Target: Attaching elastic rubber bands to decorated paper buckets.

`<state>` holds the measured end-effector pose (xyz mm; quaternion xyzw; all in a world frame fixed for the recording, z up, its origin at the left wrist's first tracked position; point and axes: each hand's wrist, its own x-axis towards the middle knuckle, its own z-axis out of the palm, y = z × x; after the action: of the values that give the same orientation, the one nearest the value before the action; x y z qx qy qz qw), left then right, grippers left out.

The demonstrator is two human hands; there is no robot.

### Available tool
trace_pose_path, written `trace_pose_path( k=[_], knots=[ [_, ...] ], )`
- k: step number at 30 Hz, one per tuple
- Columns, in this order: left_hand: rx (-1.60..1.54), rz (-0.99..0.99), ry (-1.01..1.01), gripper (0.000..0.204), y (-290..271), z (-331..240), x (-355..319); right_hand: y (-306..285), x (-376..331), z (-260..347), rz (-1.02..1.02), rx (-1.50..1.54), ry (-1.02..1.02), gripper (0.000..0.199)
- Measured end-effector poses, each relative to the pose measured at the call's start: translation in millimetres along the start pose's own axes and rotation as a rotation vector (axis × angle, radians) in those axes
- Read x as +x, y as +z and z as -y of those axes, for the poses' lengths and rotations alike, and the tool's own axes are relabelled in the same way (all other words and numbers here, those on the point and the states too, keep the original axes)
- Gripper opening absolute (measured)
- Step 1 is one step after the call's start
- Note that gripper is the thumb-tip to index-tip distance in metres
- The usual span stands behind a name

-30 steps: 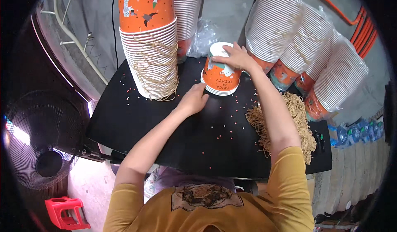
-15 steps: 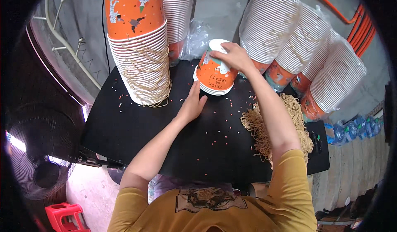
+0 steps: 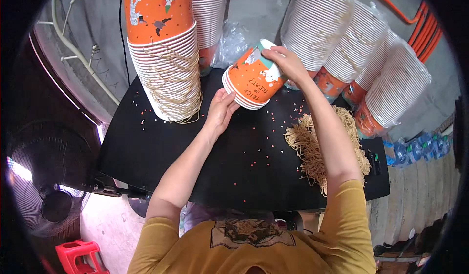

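Both hands on a tilted stack of orange paper cups [image 3: 251,81].
Left hand [image 3: 221,111] spread flat under its rims; right hand [image 3: 287,65] curled over its base.

Head view: looks steeply down from the person's head onto the black table [image 3: 161,161], close above it.
Lens: wide fisheye, edges bend at rim.

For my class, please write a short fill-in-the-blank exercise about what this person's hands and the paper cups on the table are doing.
1. The right hand grips the base of a small stack of orange cups, which is tilted on its ____.
2. The left hand touches the stack's ____ end.
3. The pile of tan strings lies on a ____ table.

Missing words: side; rim; black
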<state>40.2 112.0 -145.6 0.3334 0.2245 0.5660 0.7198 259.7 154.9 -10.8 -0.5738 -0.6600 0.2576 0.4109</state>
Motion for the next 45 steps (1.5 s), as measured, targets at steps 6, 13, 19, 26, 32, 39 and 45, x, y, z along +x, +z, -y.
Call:
trace_pose_path(
  k=[6, 13, 19, 26, 32, 39, 45],
  knots=[
    [-0.017, -0.07, 0.038, 0.024, -3.9, 0.2, 4.3, -6.0, -8.7, 9.0, -0.038, -0.014, 0.013, 0.065],
    [-0.133, -0.131, 0.05, 0.027, -31.1, 8.2, 19.1, -59.4, -14.3, 17.3, -0.259, 0.147, -0.185, 0.046],
    [0.034, -0.078, 0.076, 0.027, -67.5, 19.2, 39.5, -81.7, -93.9, 34.9, -0.358, 0.719, -0.034, 0.06],
    [0.223, -0.093, -0.047, 0.026, -62.3, 17.2, 33.6, 5.7, -198.2, -7.9, -0.494, 1.18, 0.139, 0.065],
    [0.333, -0.098, -0.15, 0.052, -26.6, -18.9, -1.5, 54.1, -219.8, -23.6, -0.251, 1.32, 0.118, 0.066],
    [0.637, 0.208, -0.037, 0.048, 92.7, -72.3, -105.2, 67.4, -225.4, -21.3, -0.139, 1.274, 0.131, 0.067],
    [0.837, 0.246, 0.253, 0.033, 95.6, -72.4, -111.6, 61.1, -228.8, -28.2, 0.028, 0.945, 0.284, 0.058]
  ],
)
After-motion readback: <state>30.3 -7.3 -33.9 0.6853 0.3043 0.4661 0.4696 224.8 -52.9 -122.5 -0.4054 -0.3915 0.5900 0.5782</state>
